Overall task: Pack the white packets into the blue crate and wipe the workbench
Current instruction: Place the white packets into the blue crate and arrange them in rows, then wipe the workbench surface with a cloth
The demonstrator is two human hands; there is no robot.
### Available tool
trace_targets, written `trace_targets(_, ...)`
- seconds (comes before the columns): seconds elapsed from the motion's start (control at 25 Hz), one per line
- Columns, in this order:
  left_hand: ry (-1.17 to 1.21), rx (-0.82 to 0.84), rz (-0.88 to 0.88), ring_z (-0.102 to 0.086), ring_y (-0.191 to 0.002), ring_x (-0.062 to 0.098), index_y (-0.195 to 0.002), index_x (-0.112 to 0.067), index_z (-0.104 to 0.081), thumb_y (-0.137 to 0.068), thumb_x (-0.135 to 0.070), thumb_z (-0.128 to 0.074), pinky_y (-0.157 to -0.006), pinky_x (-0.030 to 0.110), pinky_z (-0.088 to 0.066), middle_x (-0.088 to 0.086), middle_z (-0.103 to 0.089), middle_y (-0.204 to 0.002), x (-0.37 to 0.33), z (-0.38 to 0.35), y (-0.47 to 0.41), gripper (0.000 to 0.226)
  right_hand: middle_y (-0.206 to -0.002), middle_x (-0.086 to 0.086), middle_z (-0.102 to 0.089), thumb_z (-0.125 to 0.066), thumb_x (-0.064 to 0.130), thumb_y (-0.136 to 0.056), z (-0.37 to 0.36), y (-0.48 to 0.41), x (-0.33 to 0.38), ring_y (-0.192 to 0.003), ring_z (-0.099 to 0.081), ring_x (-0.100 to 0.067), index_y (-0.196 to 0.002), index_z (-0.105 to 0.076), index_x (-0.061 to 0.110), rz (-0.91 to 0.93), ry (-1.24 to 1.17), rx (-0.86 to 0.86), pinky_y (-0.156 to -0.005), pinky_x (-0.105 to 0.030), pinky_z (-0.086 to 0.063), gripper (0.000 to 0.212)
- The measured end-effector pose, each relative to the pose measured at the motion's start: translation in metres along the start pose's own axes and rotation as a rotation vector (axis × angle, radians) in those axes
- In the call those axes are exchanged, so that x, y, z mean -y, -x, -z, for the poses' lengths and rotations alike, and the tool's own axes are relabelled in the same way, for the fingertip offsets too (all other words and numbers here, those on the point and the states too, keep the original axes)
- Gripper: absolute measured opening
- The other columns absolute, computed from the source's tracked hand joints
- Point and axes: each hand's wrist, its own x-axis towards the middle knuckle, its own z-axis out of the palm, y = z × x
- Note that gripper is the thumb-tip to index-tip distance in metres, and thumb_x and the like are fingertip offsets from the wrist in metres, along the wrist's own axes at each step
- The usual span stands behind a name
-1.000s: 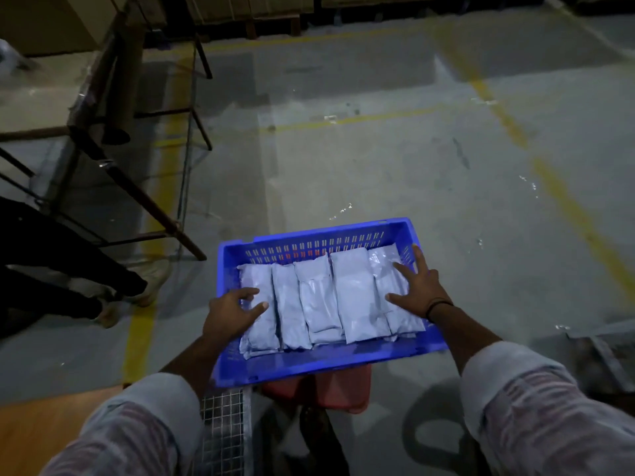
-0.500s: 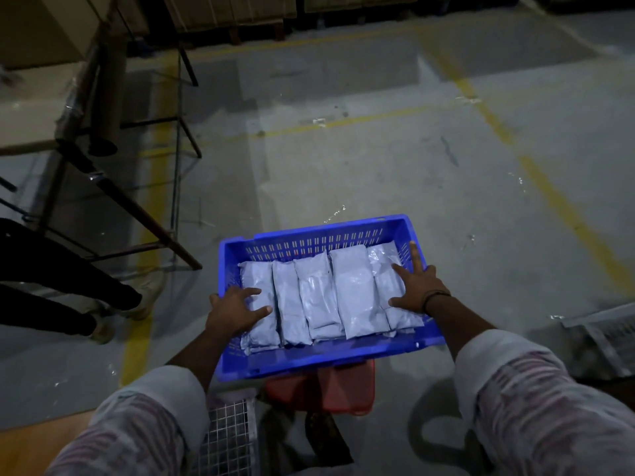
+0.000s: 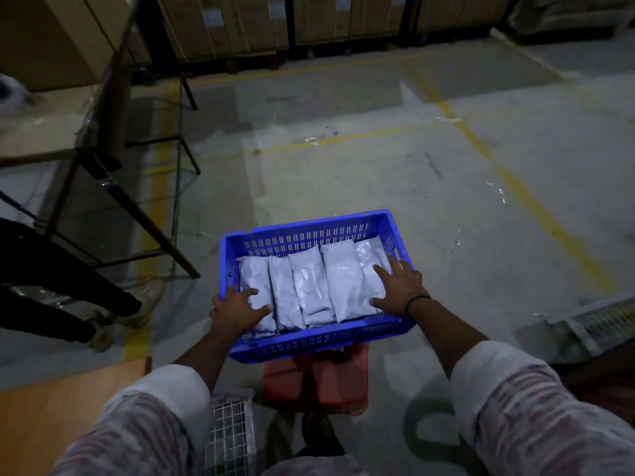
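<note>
Blue crate [image 3: 319, 341]: perched on a smaller red stool [image 3: 316, 383], overhanging it. White packets [image 3: 312, 286]: five, side by side inside the crate. Left hand [image 3: 237, 309], right hand [image 3: 398, 286]: fingers flat, pressing the end packets, gripping nothing. Risk: uneven downward pressure may tip the overhanging crate and spill the packets.

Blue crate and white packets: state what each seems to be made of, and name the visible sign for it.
The crate looks like moulded rigid plastic with a slight gloss: even blue colour, rows of slots in the walls, a thick rim. The packets look like thin plastic film pouches, smooth with a soft sheen: wrinkles, highlights and padded bulges. The dim light leaves coated paper possible.
</note>
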Motion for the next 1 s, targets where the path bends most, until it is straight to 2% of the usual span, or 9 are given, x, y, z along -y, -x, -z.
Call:
trace_targets(0.08, 0.028, -0.090, -0.044, -0.030, -0.140, 0.039, -0.135, -0.040, -0.053, -0.075, -0.072, -0.063, -0.112, 0.052, -0.028, 0.002, -0.036, -0.152, -0.006, 0.009, 0.029, 0.068, -0.167, -0.006, 0.006, -0.059, 0.063, -0.086, 0.012, 0.021, 0.022, -0.151, -0.002, -0.036, -0.158, -0.014, 0.031, 0.091, -0.012, -0.057, -0.118, -0.054, -0.015, 0.091)
trace_targets(0.16, 0.100, -0.190, -0.137, -0.045, -0.133, 0.032, -0.133, -0.033, -0.056, -0.075, -0.069, -0.062, -0.108, 0.046, -0.039, 0.002, -0.047, -0.144, -0.008, 0.020, 0.069, 0.068, -0.167, -0.004, 0.002, -0.056, 0.061, -0.090, 0.022, 0.050, 0.053, -0.152, -0.004, -0.034, -0.158, -0.015, 0.029, 0.202, -0.035, -0.142, -0.118, -0.053, -0.014, 0.086)
trace_targets(0.24, 0.210, -0.279, -0.186, -0.055, -0.124, 0.025, -0.132, -0.026, -0.059, -0.082, -0.055, -0.068, -0.101, 0.038, -0.045, 0.003, -0.056, -0.137, -0.012, 0.033, 0.117, 0.058, -0.167, -0.005, -0.008, -0.056, 0.058, -0.092, 0.028, 0.081, 0.088, -0.151, -0.009, -0.032, -0.158, -0.019, 0.027, 0.322, -0.096, -0.227, -0.117, -0.051, -0.017, 0.082)
trace_targets(0.32, 0.276, -0.421, -0.207, -0.058, -0.120, 0.023, -0.130, -0.024, -0.062, -0.085, -0.046, -0.069, -0.097, 0.035, -0.047, 0.003, -0.061, -0.132, -0.008, 0.043, 0.176, 0.051, -0.162, -0.006, -0.024, -0.058, 0.054, -0.092, 0.026, 0.121, 0.123, -0.147, -0.022, -0.032, -0.156, -0.029, 0.024, 0.438, -0.168, -0.313, -0.113, -0.049, -0.026, 0.077)
trace_targets(0.44, 0.315, -0.615, -0.174, -0.061, -0.114, 0.019, -0.128, -0.027, -0.062, -0.086, -0.048, -0.066, -0.091, 0.033, -0.050, -0.001, -0.064, -0.128, 0.015, 0.050, 0.273, 0.048, -0.146, -0.009, -0.048, -0.055, 0.053, -0.086, 0.018, 0.189, 0.174, -0.132, -0.044, -0.034, -0.146, -0.047, 0.020, 0.591, -0.298, -0.396, -0.103, -0.047, -0.040, 0.069)
trace_targets(0.6, 0.352, -0.829, 0.007, -0.063, -0.109, 0.016, -0.129, -0.032, -0.061, -0.090, -0.051, -0.062, -0.081, 0.032, -0.053, -0.007, -0.062, -0.130, 0.075, 0.051, 0.408, 0.044, -0.124, -0.011, -0.064, -0.055, 0.048, -0.083, 0.000, 0.282, 0.244, -0.113, -0.059, -0.036, -0.129, -0.062, 0.013, 0.804, -0.472, -0.433, -0.096, -0.044, -0.048, 0.058)
trace_targets(0.76, 0.417, -0.996, 0.247, -0.064, -0.108, 0.011, -0.130, -0.037, -0.059, -0.091, -0.051, -0.061, -0.076, 0.029, -0.053, -0.011, -0.060, -0.132, 0.149, 0.041, 0.543, 0.042, -0.126, -0.008, -0.063, -0.058, 0.043, -0.089, -0.023, 0.397, 0.326, -0.117, -0.057, -0.030, -0.132, -0.059, 0.015, 1.081, -0.515, -0.370, -0.099, -0.043, -0.046, 0.051)
trace_targets(0.84, 0.434, -1.080, 0.364, -0.064, -0.108, 0.010, -0.128, -0.037, -0.060, -0.089, -0.052, -0.062, -0.080, 0.031, -0.055, -0.012, -0.062, -0.130, 0.184, 0.026, 0.607, 0.042, -0.131, -0.004, -0.060, -0.059, 0.043, -0.093, -0.042, 0.459, 0.364, -0.121, -0.053, -0.027, -0.136, -0.056, 0.018, 1.210, -0.493, -0.321, -0.100, -0.044, -0.047, 0.049)
trace_targets(1.0, 0.498, -1.173, 0.631, -0.059, -0.114, 0.010, -0.130, -0.039, -0.057, -0.089, -0.050, -0.062, -0.092, 0.040, -0.054, -0.014, -0.060, -0.131, 0.245, -0.028, 0.750, 0.043, -0.123, -0.002, -0.064, -0.061, 0.042, -0.092, -0.099, 0.596, 0.418, -0.116, -0.056, -0.024, -0.131, -0.059, 0.018, 1.458, -0.481, -0.221, -0.096, -0.044, -0.049, 0.046)
